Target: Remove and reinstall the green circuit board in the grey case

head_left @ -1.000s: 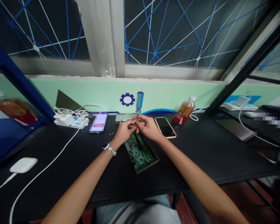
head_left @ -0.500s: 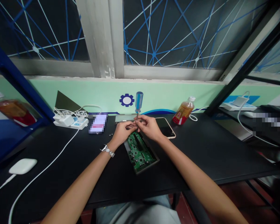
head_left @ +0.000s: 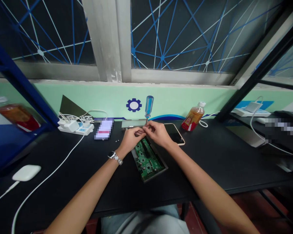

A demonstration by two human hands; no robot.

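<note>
Both hands meet over the far end of a green circuit board that lies in a shallow dark tray on the black table, a little right of the table's middle and near its front half. Right hand: fingers pinched closed around the thin metal shaft of a screwdriver, low on the shaft, close to the board. The screwdriver stands almost upright, its clear blue handle rising above the hands against the green wall. Left hand: fingers curled in, tips drawn together right beside the shaft and the right fingertips; it seems to pinch something tiny at the tip, but the view is too small to tell what, or whether it touches the shaft. A metal wristwatch sits on the left wrist. A phone lies face up just right of the right hand, partly covered by it. Farther right stands a bottle of amber drink with a white cap. Two small screws lie on the table left of the left hand. At the far left a white power strip with plugs, its white cable running toward the near left edge, near a white mouse.
</note>
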